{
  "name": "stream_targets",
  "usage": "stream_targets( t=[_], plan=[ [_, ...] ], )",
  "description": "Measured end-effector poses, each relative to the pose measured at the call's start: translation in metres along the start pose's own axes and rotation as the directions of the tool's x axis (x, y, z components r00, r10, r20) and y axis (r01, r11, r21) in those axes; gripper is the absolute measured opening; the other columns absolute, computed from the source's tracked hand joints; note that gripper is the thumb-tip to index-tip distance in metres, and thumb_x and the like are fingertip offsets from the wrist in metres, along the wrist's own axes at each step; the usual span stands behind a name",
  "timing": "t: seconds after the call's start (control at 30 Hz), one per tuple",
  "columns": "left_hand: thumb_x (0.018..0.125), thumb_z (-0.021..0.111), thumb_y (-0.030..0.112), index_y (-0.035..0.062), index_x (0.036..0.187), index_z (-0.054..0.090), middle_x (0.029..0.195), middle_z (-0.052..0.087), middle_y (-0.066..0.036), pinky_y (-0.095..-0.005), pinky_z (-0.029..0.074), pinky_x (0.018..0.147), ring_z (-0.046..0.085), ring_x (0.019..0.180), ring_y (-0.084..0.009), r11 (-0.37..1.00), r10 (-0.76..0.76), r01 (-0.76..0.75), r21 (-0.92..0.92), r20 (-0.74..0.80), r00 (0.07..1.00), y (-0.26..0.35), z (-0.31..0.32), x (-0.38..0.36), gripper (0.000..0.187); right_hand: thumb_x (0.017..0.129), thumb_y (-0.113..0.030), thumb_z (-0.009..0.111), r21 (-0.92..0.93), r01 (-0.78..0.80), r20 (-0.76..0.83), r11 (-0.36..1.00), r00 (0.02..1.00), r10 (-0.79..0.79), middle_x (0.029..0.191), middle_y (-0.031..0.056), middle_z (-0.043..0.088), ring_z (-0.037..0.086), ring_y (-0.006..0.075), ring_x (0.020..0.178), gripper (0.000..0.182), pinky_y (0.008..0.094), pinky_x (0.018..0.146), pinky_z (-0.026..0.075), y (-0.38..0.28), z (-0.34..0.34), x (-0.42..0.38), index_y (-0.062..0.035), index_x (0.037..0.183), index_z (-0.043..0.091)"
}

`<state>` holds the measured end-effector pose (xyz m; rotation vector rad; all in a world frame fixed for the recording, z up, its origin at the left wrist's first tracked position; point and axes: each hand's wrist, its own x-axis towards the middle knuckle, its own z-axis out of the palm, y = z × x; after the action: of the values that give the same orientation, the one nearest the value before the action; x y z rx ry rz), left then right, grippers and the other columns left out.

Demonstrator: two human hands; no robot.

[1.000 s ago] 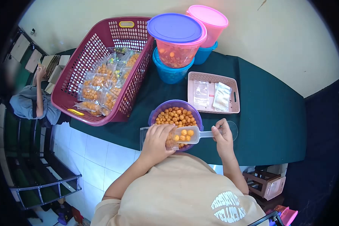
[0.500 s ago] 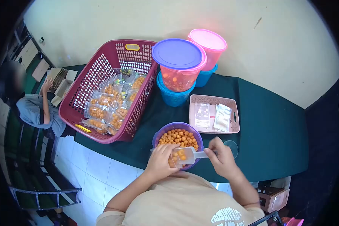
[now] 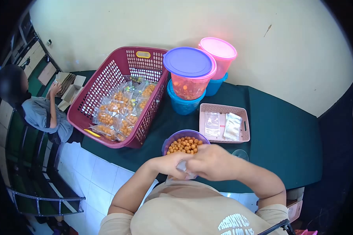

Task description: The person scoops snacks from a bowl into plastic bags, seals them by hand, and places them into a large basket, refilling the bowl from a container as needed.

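Note:
Both my hands meet over the front rim of a purple bowl (image 3: 165,145) of round orange snacks (image 3: 184,145). My left hand (image 3: 170,164) is closed around a clear plastic bag (image 3: 190,175), mostly hidden by my fingers. Crossing over from the right, my right hand (image 3: 210,162) is closed on the scoop (image 3: 181,166), of which only a small translucent part shows between the hands. How full the bag is cannot be seen.
A maroon basket (image 3: 141,131) holds several filled bags (image 3: 117,105). Stacked lidded tubs (image 3: 188,86) stand behind the bowl. A pink tray (image 3: 245,113) with clear packets and a round clear lid (image 3: 240,154) lie right. Another person (image 3: 47,113) is at far left.
My right hand has moved left and turned over, bringing the scoop down to the bag in my left hand. The scoop's snacks are now out of sight. The camera view has shifted slightly.

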<state>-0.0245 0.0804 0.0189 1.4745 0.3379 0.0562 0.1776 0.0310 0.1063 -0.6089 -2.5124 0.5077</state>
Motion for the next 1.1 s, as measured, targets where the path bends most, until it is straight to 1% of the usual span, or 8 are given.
stream_targets(
  t=[0.13,0.27,0.47,0.57,0.7,0.8,0.93,1.1],
  plan=[
    [0.068,0.069,0.015,0.0014,0.109,0.058,0.099,0.065,-0.012,-0.0334,0.049,0.084,0.064,0.094,-0.0220,0.936,0.095,-0.019,0.351,-0.202,0.975,0.018,0.025,-0.021,0.045,0.074,-0.009,0.074,0.134,0.031,-0.152,0.990,0.988,-0.010,0.071,0.0067,0.060,0.057,0.0275,0.061,0.023,0.0370,0.055,0.043,0.003,0.045,-0.030,-0.0081,0.083,0.053],
    [0.069,0.073,0.019,0.0012,0.111,0.058,0.105,0.065,-0.016,-0.0343,0.048,0.088,0.063,0.099,-0.0286,0.832,-0.109,0.264,0.488,-0.322,0.940,0.020,0.030,-0.023,0.049,0.077,-0.013,0.069,0.149,-0.144,-0.309,0.978,0.933,0.184,0.068,0.0053,0.058,0.056,0.0246,0.061,0.014,0.0368,0.058,0.042,0.004,0.093,-0.056,-0.0084,0.076,0.056],
    [0.069,0.070,0.020,0.0020,0.120,0.051,0.112,0.062,-0.018,-0.0357,0.047,0.090,0.061,0.104,-0.0300,0.927,-0.003,0.051,0.370,-0.129,0.992,0.000,0.028,-0.012,0.058,0.075,-0.011,0.071,0.176,-0.289,-0.288,0.941,0.899,0.330,0.069,0.0051,0.060,0.056,0.0236,0.061,0.014,0.0346,0.057,0.042,0.006,0.073,-0.080,-0.0085,0.076,0.058],
    [0.070,0.070,0.021,0.0017,0.122,0.050,0.112,0.062,-0.017,-0.0351,0.047,0.089,0.061,0.103,-0.0284,0.942,-0.026,0.034,0.334,-0.027,0.999,0.003,0.029,-0.006,0.059,0.071,-0.013,0.076,0.143,-0.094,-0.311,0.985,0.941,0.135,0.064,0.0057,0.056,0.052,0.0251,0.054,0.021,0.0354,0.051,0.039,-0.005,0.060,-0.080,-0.0074,0.071,0.055],
    [0.070,0.071,0.021,0.0021,0.123,0.050,0.110,0.062,-0.016,-0.0344,0.048,0.087,0.061,0.100,-0.0270,0.933,-0.145,0.149,0.327,-0.039,0.989,0.008,0.017,-0.008,0.060,0.071,-0.018,0.074,0.103,-0.305,-0.303,0.947,0.897,0.322,0.057,0.0075,0.052,0.045,0.0293,0.050,0.029,0.0371,0.050,0.036,-0.009,0.024,-0.092,-0.0074,0.056,0.051],
    [0.070,0.071,0.021,0.0030,0.122,0.051,0.108,0.062,-0.015,-0.0332,0.048,0.084,0.062,0.097,-0.0257,0.930,-0.223,0.260,0.259,-0.166,0.961,-0.003,0.013,-0.017,0.058,0.071,-0.017,0.077,0.095,-0.326,-0.283,0.941,0.897,0.339,0.062,0.0070,0.057,0.052,0.0281,0.054,0.021,0.0379,0.052,0.042,-0.005,0.018,-0.092,-0.0073,0.073,0.059],
    [0.072,0.071,0.020,0.0035,0.118,0.054,0.107,0.062,-0.014,-0.0317,0.050,0.079,0.062,0.095,-0.0209,0.919,-0.011,0.106,0.379,-0.244,0.970,-0.002,0.024,-0.007,0.052,0.073,-0.016,0.076,0.161,-0.294,-0.294,0.942,0.897,0.330,0.063,0.0082,0.057,0.054,0.0296,0.058,0.019,0.0397,0.055,0.044,0.000,0.045,-0.070,-0.0078,0.076,0.060],
    [0.073,0.074,0.016,0.0050,0.115,0.053,0.100,0.064,-0.008,-0.0311,0.051,0.077,0.063,0.089,-0.0155,0.978,-0.021,0.096,0.184,-0.370,0.929,-0.028,0.014,-0.031,0.048,0.079,-0.008,0.071,0.385,-0.571,-0.368,0.725,0.626,0.688,0.066,0.0124,0.056,0.056,0.0285,0.059,0.018,0.0386,0.054,0.043,0.004,0.027,-0.110,-0.0045,0.084,0.054]
  ],
)
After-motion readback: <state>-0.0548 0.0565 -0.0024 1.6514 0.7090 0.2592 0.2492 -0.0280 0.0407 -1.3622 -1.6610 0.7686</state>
